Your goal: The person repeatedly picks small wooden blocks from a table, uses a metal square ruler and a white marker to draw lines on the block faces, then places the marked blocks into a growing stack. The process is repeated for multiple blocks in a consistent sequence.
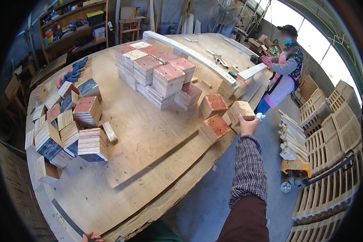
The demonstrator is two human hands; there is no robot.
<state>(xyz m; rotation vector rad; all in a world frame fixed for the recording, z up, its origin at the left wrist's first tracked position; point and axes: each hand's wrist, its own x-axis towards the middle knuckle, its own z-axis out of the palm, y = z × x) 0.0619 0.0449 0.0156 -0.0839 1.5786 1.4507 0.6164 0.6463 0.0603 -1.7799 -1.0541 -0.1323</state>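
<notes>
Light wood block (242, 109), right of center in frame, at the table's right edge. Right hand (249, 126) on it, thumb and fingers pinching its near side. Small white item (260, 117) at the fingertips, kind unclear. Two red-topped blocks (214, 128) just left of it. Left hand (93, 237) at bottom edge, lower left, partly cut off; fingers by the end of a dark strip (69, 217), can't tell if gripping. Long flat board (155, 160) lies diagonally, center to lower center. Big stack of layered blocks (165, 76), mostly red tops, upper center. Loose pile of blocks (70, 125) at left, mixed angles, red and dark faces. Gloves (72, 72) above pile, upper left. All that on big wooden table (145, 139). Long pale beam (193, 54) across upper center. Co-worker (285, 66), upper right, gloved, at the table's far side. Slatted wooden stacks (330, 161) at right, shelf (74, 34) upper left.
</notes>
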